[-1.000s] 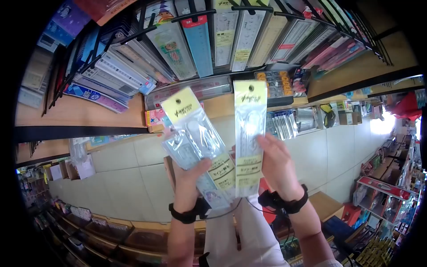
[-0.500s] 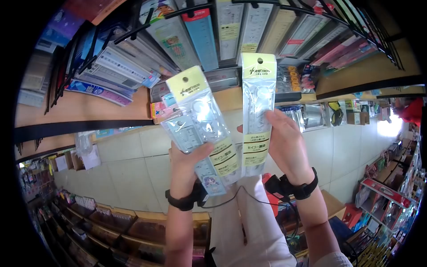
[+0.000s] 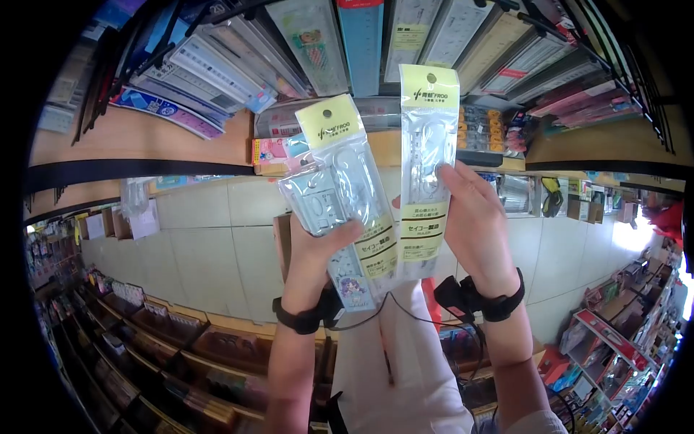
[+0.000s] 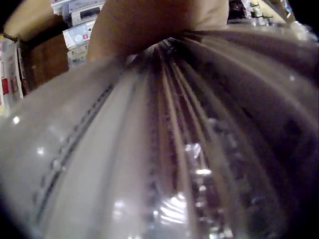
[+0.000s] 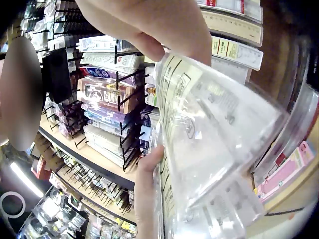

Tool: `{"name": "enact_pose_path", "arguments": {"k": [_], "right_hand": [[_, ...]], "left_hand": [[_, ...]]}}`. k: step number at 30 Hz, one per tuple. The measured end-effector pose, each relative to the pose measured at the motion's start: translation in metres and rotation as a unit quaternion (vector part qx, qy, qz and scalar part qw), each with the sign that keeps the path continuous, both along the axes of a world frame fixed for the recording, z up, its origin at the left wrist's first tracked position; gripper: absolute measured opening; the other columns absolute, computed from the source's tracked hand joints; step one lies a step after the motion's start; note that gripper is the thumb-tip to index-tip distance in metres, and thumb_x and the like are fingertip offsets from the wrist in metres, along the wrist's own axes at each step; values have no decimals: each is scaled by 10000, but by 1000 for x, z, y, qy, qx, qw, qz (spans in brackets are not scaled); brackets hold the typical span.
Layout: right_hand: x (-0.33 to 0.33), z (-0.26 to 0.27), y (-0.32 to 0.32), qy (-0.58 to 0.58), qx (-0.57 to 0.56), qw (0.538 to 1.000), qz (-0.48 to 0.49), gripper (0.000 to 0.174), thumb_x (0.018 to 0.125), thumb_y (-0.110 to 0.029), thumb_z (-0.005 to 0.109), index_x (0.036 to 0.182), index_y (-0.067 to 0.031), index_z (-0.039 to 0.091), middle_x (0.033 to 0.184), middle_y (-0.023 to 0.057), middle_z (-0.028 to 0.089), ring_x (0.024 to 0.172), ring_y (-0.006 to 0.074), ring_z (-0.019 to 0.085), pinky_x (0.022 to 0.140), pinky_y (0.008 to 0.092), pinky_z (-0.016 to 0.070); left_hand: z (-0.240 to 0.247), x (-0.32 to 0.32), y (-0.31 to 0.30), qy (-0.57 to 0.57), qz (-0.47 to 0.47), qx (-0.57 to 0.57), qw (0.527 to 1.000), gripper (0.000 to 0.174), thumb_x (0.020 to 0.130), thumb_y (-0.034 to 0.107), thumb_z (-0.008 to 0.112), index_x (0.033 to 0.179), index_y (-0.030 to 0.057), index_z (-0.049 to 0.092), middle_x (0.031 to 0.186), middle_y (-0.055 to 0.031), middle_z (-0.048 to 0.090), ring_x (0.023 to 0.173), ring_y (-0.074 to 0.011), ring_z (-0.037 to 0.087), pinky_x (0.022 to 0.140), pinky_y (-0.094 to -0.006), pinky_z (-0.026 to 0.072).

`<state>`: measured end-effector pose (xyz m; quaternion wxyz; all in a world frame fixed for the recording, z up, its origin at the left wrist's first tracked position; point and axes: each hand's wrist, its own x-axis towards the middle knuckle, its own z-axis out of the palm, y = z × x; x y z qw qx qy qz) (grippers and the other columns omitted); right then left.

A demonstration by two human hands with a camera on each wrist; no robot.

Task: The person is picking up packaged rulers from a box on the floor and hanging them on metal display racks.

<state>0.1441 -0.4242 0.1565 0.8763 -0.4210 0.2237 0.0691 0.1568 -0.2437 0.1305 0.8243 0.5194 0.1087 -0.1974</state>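
My left hand (image 3: 311, 249) grips several flat clear packs together, its thumb across their front. The front one is a packaged ruler (image 3: 350, 170) with a yellow header; behind it are a pale blue pack (image 3: 318, 199) and a blue end with a cartoon figure (image 3: 353, 288). My right hand (image 3: 481, 224) pinches another yellow-headed packaged ruler (image 3: 426, 141) by its right edge, upright beside the first. The lower parts of the two packs come together. In the left wrist view, clear plastic sleeves (image 4: 119, 149) fill most of the picture, blurred. Clear packs (image 5: 214, 134) fan out below the hand in the right wrist view.
A wooden shelf (image 3: 210, 150) with black hooks lies ahead, hung with rulers, among them a blue ruler (image 3: 359, 54) and a wooden-coloured ruler (image 3: 494, 45). Orange-and-black small packs (image 3: 481, 129) lie at its right. Tiled floor (image 3: 195, 253) shows below; low wooden bins (image 3: 224, 347) run behind.
Both hands have risen in the view with their packs, closer to the hanging rulers. The head view has shifted too. Each hand keeps its hold.
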Motion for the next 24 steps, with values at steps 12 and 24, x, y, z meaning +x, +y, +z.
{"name": "enact_pose_path", "arguments": {"k": [12,24], "right_hand": [[9,8,11,-33,-10,996,78,245,899,-101,376,1083,43,449,928,141,577,781,266,612,695,360,512],[21,26,46,3,-4,994,109,220,884,-76,371,1051,31,466,894,117,574,795,201,598,712,326,507]], "left_hand": [[-9,-5,13,39,22,-22,999,465,628,-17,658,1054,4,474,930,-57,564,832,-145,559,747,-269,450],[1,-23,50,79,104,-46,990,511,628,-5,660,1091,-1,445,956,-66,550,867,-158,552,760,-272,447]]}}
